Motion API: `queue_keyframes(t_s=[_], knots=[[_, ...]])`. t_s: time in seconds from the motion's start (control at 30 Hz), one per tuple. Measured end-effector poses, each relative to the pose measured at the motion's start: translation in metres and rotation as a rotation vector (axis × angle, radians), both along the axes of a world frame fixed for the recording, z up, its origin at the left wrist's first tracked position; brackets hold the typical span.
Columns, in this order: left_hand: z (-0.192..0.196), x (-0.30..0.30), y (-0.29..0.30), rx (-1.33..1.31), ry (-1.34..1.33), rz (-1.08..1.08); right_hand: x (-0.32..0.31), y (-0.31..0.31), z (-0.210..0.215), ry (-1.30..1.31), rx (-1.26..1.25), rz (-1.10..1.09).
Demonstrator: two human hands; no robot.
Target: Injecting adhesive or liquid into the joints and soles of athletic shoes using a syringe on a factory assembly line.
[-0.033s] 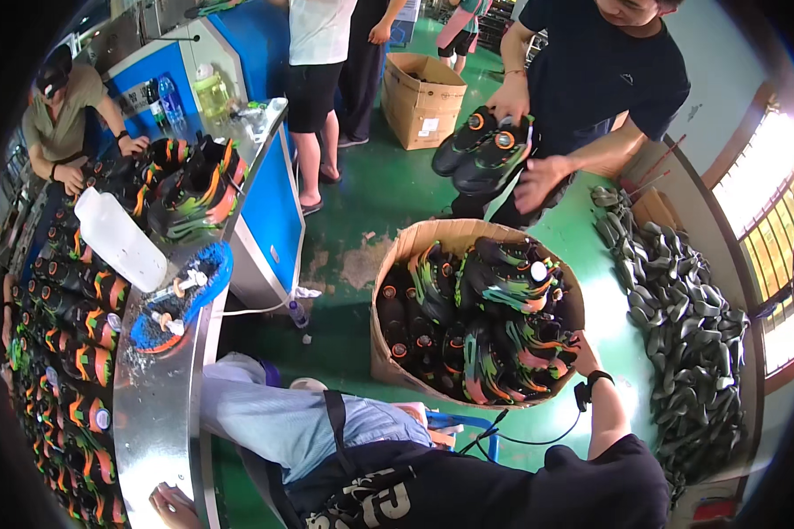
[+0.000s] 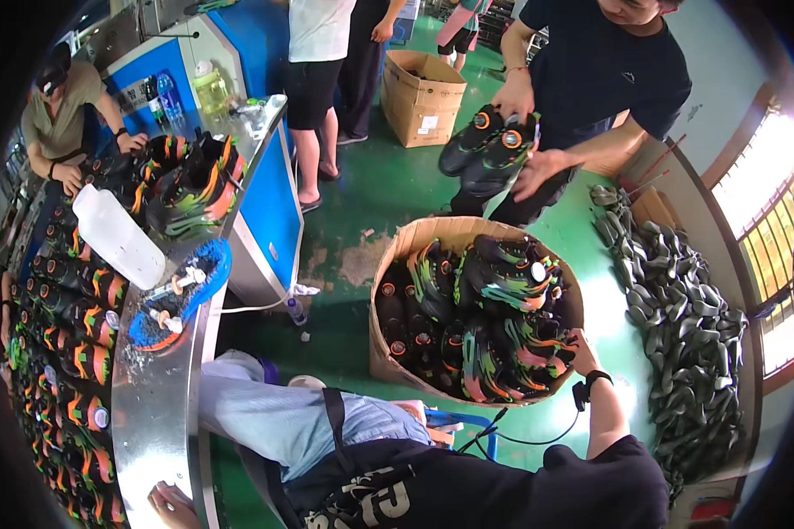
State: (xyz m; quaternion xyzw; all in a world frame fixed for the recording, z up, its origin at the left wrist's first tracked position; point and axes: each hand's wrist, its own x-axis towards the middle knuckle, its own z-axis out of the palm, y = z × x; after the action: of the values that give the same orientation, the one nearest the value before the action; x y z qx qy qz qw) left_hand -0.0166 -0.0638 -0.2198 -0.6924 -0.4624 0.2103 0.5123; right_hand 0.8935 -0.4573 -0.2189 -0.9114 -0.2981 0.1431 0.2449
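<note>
Nothing has shifted since the earlier frame: the right hand (image 2: 582, 346) rests on the shoes (image 2: 494, 317) heaped in the floor-standing cardboard box (image 2: 423, 231), its grasp unclear, the left hand (image 2: 172, 504) at the steel table (image 2: 163, 397) with fingers unreadable, and a careless tug could spill the overfull pile.

Shoe-crammed cardboard box (image 2: 397, 264) blocks ahead, steel table (image 2: 163, 414) walls the left, open green floor (image 2: 362, 203) between them

Brushed metal table (image 2: 163, 397) gleams dully; matt brown cardboard box (image 2: 388, 353) brims with glossy synthetic shoes (image 2: 503, 273); translucent plastic bottle (image 2: 115, 234) looks smooth; painted green floor (image 2: 370, 194) shines, worn in patches.
</note>
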Motion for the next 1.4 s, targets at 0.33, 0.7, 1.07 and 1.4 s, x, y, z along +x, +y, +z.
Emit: queue_keyframes(t_s=[0.33,0.7,1.07,1.4], knots=[[0.087,0.116,-0.015,0.002,-1.575,0.153,-0.006,0.081,0.026,-0.108,-0.944,0.316],[0.071,0.104,-0.012,0.025,-1.472,0.147,0.011,0.088,-0.019,0.144,-1.275,0.094],[0.06,0.113,0.0,-0.012,-1.949,0.067,0.036,0.025,-0.036,-0.216,-0.897,0.404],[0.101,0.135,-0.009,0.015,-1.601,0.188,0.051,0.134,0.087,0.233,-1.192,0.323]])
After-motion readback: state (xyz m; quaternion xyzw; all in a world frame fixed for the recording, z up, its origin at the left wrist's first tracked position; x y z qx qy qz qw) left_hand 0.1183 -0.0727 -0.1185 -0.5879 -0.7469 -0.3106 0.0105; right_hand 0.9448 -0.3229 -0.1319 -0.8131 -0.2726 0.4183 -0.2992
